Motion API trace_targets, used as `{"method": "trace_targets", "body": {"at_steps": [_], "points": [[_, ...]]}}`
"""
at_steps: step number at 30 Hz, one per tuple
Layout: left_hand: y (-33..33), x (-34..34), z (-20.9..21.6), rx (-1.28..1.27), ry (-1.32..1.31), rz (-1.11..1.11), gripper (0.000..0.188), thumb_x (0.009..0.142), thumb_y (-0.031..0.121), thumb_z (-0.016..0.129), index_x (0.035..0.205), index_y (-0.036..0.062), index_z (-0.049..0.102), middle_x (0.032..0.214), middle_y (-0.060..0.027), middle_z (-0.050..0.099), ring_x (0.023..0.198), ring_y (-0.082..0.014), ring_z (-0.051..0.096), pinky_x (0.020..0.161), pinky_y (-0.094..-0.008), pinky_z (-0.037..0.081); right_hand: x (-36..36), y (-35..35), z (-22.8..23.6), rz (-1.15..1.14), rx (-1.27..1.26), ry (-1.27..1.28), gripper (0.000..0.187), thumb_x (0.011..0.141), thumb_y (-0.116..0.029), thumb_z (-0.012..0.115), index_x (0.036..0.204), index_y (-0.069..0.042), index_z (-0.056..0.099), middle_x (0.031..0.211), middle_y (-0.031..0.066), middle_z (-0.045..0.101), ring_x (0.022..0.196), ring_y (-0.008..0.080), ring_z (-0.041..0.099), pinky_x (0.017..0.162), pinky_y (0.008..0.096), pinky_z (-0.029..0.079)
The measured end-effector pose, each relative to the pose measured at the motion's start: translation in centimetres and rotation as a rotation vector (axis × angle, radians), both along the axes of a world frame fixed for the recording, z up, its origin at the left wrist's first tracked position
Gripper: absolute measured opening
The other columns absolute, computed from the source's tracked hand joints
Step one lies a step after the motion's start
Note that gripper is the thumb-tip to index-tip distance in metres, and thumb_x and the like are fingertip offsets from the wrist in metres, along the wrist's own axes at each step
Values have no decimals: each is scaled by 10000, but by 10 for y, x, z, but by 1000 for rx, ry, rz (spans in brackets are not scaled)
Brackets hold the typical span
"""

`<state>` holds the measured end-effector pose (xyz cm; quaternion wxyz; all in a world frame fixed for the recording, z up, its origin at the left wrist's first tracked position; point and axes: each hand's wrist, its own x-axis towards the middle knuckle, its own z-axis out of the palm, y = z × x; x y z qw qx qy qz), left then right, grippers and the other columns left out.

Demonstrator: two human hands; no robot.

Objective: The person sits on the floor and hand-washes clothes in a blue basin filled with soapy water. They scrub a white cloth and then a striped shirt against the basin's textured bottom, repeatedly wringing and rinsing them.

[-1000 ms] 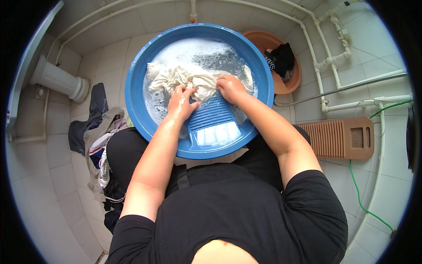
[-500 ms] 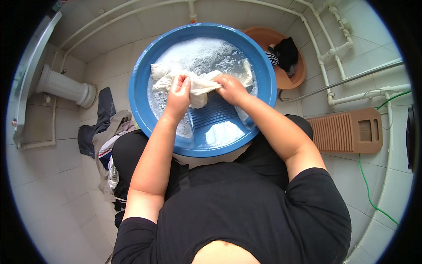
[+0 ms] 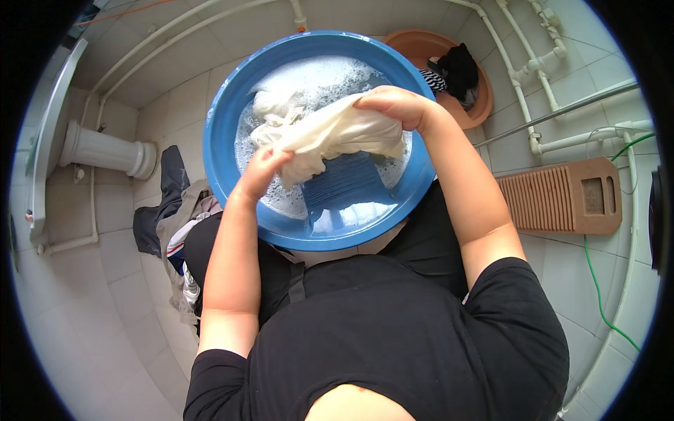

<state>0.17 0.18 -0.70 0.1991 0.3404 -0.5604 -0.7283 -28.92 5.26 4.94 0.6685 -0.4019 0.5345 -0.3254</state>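
Note:
A wet cream-white cloth garment (image 3: 344, 133) is stretched between my two hands over a big round blue washtub (image 3: 230, 84). My left hand (image 3: 261, 168) pinches its lower left edge. Farther up and to the right, my right hand (image 3: 400, 107) grips the other end, the fingers partly hidden by the cloth. The garment's left part lies bunched in the suds (image 3: 309, 70). Below the cloth, the tub's built-in ribbed washboard (image 3: 344, 184) slopes toward me. What kind of garment it is I cannot tell.
An orange basin (image 3: 484, 105) with dark and striped clothes stands behind the tub at right. A brown washboard (image 3: 562, 196) lies on the right, near a green hose (image 3: 597, 302). Clothes (image 3: 168, 210) are heaped on the left floor beside a white pedestal (image 3: 109, 151). White pipes (image 3: 516, 98) line the walls.
The bunched cloth is now lifted and spread out wider. My right hand has moved up and to the right, my left hand a little left and down.

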Motion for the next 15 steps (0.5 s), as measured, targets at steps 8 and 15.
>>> {"method": "trace_targets", "body": {"at_steps": [8,15], "points": [[-14,-31,-22,784,677,370,603,864,419,486,1245,-42,412,1207,-181,515,1101,-299,513,978,-395,383,-20,-45,-96,-540,-53,76,465,817,-183,635,1199,-9,435,1029,112,575,901,154,572,778,296,490],[-21,-46,-68,171,104,498,368,847,139,567,1170,-20,489,1098,-132,575,970,-227,581,846,-325,469,4,-47,-165,-93,19,912,604,750,-499,600,1143,-43,553,1208,231,502,1111,346,498,946,348,382]]}}
